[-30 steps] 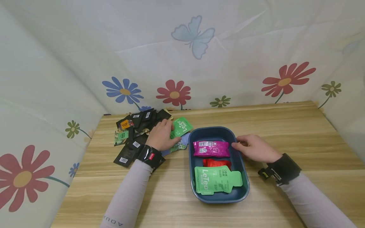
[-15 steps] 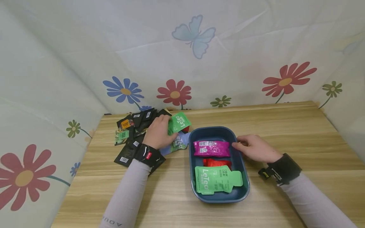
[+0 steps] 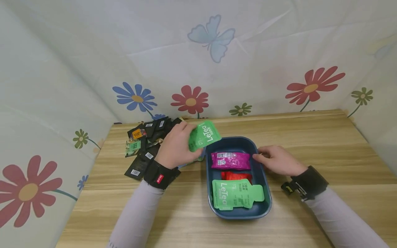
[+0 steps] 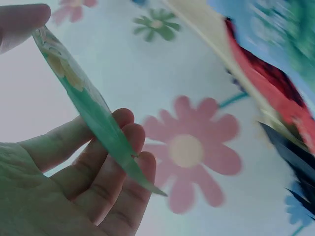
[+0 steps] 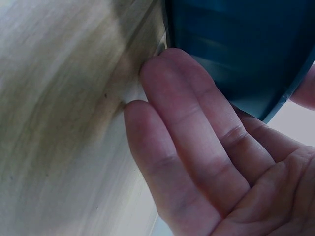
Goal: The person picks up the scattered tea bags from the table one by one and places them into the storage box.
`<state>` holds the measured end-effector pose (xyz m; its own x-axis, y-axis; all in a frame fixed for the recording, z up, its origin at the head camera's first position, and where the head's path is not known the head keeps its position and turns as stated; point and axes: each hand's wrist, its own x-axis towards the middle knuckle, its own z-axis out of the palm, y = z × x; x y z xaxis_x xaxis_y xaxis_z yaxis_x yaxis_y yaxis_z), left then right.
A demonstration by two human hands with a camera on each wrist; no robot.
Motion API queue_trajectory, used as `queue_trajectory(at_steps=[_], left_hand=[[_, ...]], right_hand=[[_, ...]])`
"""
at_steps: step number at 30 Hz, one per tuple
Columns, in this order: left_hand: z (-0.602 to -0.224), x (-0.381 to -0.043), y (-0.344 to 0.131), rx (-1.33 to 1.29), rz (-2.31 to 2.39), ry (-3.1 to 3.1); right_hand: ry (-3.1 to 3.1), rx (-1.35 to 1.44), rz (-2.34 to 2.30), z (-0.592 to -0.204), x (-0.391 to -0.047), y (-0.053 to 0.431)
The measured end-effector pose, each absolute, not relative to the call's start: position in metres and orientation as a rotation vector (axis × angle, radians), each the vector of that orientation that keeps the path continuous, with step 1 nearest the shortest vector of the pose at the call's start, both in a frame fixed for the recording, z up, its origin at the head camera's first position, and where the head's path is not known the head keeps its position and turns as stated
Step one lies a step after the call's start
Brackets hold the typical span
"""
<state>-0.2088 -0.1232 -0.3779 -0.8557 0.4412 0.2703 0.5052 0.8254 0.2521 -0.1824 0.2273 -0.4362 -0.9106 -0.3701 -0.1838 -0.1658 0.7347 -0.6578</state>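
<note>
Our left hand (image 3: 176, 146) has its grip clamped on a green packet (image 3: 208, 134), raised by the far left corner of the tub (image 3: 237, 144); our right hand (image 3: 280, 161) pinches its right rim. We're likely mid-transfer; next calls for moving right, then lowering.

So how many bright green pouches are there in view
2: one green pouch held in the left hand, a second green pouch at the near end of the tub. More may be hidden in the pile.
</note>
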Motion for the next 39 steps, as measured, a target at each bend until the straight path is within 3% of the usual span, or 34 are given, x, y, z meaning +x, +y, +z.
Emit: queue_trajectory(at_steps=[19,39], left_hand=[[-0.363,-0.134,-0.066,-1.253,-0.493,-2.606],[-0.366,-0.118,-0.066,-1.342,-0.411,-2.795]], right_hand=[[2.679,-0.426,-0.957,-0.436,-0.181,0.227],[2.661,-0.458,-0.962,-0.436,-0.180,0.227]])
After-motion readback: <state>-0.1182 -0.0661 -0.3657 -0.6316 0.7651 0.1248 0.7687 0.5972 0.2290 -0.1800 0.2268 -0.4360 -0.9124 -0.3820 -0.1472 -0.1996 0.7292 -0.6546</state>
